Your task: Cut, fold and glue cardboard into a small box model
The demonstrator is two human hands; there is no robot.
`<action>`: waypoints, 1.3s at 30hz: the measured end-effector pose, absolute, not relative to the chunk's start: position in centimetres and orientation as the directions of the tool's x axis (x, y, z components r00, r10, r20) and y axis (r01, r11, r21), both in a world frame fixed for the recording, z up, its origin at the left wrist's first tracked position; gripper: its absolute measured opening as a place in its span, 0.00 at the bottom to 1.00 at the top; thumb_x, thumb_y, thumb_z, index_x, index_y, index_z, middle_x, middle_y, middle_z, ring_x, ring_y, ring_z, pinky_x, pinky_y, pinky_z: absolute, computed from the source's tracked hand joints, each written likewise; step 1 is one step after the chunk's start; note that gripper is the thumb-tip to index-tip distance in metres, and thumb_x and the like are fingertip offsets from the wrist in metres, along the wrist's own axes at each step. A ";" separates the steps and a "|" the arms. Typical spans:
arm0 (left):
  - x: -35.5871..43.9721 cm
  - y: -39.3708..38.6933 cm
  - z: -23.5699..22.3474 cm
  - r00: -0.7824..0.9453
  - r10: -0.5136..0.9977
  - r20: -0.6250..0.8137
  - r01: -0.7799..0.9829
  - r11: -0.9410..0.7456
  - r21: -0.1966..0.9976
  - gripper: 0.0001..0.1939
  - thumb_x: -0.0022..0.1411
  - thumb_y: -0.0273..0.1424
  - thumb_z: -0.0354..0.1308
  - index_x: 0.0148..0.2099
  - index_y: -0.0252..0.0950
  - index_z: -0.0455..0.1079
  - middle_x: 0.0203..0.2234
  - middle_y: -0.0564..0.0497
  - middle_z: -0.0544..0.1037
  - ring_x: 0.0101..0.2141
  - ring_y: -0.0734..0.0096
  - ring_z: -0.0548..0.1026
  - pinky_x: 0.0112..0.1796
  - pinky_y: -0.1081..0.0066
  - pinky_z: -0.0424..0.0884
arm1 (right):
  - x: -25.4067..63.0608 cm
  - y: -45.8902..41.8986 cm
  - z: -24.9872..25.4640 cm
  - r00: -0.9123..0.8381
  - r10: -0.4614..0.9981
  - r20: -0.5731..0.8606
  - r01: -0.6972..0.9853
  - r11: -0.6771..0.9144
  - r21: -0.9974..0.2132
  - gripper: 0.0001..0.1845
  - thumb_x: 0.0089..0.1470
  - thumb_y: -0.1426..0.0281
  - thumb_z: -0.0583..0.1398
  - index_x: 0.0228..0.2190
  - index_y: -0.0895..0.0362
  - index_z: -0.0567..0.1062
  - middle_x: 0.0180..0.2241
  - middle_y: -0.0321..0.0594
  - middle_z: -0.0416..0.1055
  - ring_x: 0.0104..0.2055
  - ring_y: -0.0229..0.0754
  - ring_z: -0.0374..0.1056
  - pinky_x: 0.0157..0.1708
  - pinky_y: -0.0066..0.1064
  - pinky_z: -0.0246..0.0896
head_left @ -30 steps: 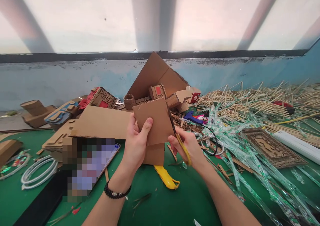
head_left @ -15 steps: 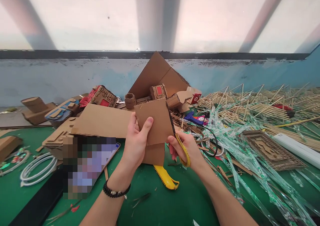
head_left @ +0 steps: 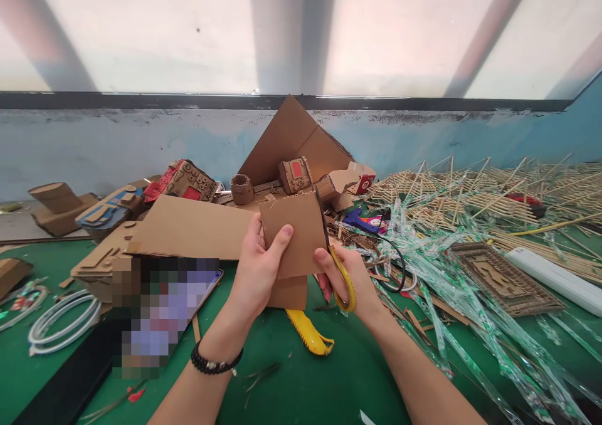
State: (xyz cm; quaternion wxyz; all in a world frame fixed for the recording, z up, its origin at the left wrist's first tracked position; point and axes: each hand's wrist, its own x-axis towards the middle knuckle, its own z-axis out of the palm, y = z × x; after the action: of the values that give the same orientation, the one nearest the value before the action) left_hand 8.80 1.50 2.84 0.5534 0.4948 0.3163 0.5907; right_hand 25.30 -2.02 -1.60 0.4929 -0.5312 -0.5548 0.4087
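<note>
My left hand (head_left: 261,262) is closed on a squarish piece of brown cardboard (head_left: 298,230), its thumb lying across the front face. In my right hand (head_left: 352,281) is a pair of scissors (head_left: 345,278) with yellow handles; the dark blades lie along the cardboard's right edge. My right thumb rests by the lower right corner of the piece. Below the held piece, another bit of cardboard (head_left: 289,292) shows on the table. A yellow utility knife (head_left: 309,334) lies partly under that bit.
A long cardboard panel (head_left: 192,227) and a phone (head_left: 164,318) lie left. Cardboard models (head_left: 190,183) stand behind. A blue glue gun (head_left: 364,220), plastic strips (head_left: 442,287), wooden sticks (head_left: 437,190) and a framed cardboard relief (head_left: 505,281) crowd the right. White tubing (head_left: 66,318) is coiled left.
The held cardboard has shifted slightly right and down, with the scissors staying at its right edge. My view has turned a little to the right.
</note>
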 end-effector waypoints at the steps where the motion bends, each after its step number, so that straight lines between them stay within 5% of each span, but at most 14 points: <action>1: 8.8 1.5 2.8 0.102 0.967 0.232 -0.337 -0.186 0.923 0.24 0.64 0.43 0.73 0.56 0.41 0.71 0.56 0.44 0.82 0.57 0.53 0.81 0.55 0.58 0.80 | 25.2 -2.1 -1.7 0.057 0.992 0.112 0.187 0.100 -0.977 0.37 0.57 0.30 0.58 0.22 0.50 0.63 0.14 0.33 0.67 0.11 0.37 0.61 0.13 0.29 0.52; 12: 8.4 1.9 3.1 0.030 0.975 0.219 -0.384 -0.191 0.903 0.25 0.62 0.43 0.74 0.54 0.41 0.69 0.55 0.43 0.83 0.56 0.52 0.82 0.53 0.58 0.82 | 25.4 -1.2 -1.3 0.185 0.978 0.091 0.023 0.089 -0.996 0.38 0.52 0.28 0.60 0.25 0.51 0.68 0.13 0.31 0.64 0.11 0.37 0.59 0.11 0.29 0.51; 17: 7.5 2.4 3.7 -0.044 0.995 0.090 -0.448 -0.100 0.888 0.27 0.63 0.42 0.73 0.57 0.42 0.67 0.50 0.45 0.86 0.49 0.54 0.86 0.49 0.59 0.85 | 25.7 -0.3 -1.3 0.167 0.975 0.146 -0.047 0.156 -0.987 0.38 0.52 0.28 0.59 0.29 0.52 0.69 0.16 0.30 0.63 0.14 0.35 0.58 0.14 0.28 0.53; 25: 7.7 2.7 3.5 -0.067 0.991 0.117 -0.413 -0.135 0.900 0.48 0.58 0.43 0.77 0.74 0.53 0.58 0.45 0.47 0.87 0.38 0.55 0.87 0.36 0.61 0.86 | 24.8 -1.1 -1.9 -0.079 0.938 0.337 -0.041 0.335 -0.941 0.36 0.56 0.34 0.62 0.46 0.51 0.74 0.39 0.44 0.76 0.40 0.48 0.74 0.40 0.37 0.74; 28: 7.4 2.7 3.9 0.008 0.999 0.053 -0.439 -0.044 0.897 0.45 0.60 0.43 0.75 0.74 0.52 0.60 0.42 0.49 0.86 0.29 0.65 0.84 0.26 0.70 0.81 | 25.1 -1.3 -2.3 -0.077 0.936 0.344 -0.002 0.345 -0.939 0.33 0.60 0.37 0.62 0.49 0.51 0.73 0.40 0.43 0.74 0.43 0.48 0.73 0.43 0.37 0.73; 33: 6.4 2.0 5.1 0.230 0.971 -0.067 -0.578 0.192 0.793 0.26 0.65 0.34 0.68 0.64 0.44 0.73 0.46 0.49 0.84 0.18 0.85 0.68 0.12 0.84 0.60 | 25.6 -0.7 -3.5 0.023 0.907 0.421 0.104 0.417 -0.903 0.27 0.64 0.45 0.63 0.52 0.51 0.72 0.42 0.41 0.74 0.44 0.45 0.72 0.47 0.37 0.71; 36: 5.9 1.6 5.5 0.373 0.922 -0.100 -0.584 0.317 0.747 0.22 0.69 0.31 0.61 0.63 0.34 0.75 0.50 0.42 0.84 0.22 0.82 0.72 0.16 0.83 0.68 | 25.3 -0.5 -3.8 0.122 0.858 0.499 0.130 0.484 -0.865 0.24 0.64 0.50 0.66 0.53 0.49 0.71 0.46 0.41 0.74 0.42 0.43 0.70 0.48 0.37 0.70; 39: 5.7 1.4 5.5 0.511 0.857 -0.072 -0.528 0.379 0.760 0.27 0.77 0.39 0.52 0.70 0.30 0.71 0.52 0.36 0.84 0.31 0.71 0.82 0.22 0.77 0.78 | 25.1 -0.4 -3.1 0.333 0.774 0.539 0.105 0.537 -0.837 0.27 0.61 0.54 0.69 0.56 0.47 0.69 0.56 0.43 0.71 0.40 0.40 0.69 0.47 0.37 0.72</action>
State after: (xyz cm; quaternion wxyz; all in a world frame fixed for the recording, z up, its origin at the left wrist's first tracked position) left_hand 5.66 1.44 5.48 0.7961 0.3486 0.2355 0.4350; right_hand 25.10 -0.44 -3.11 0.7016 -0.4177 -0.5257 0.2385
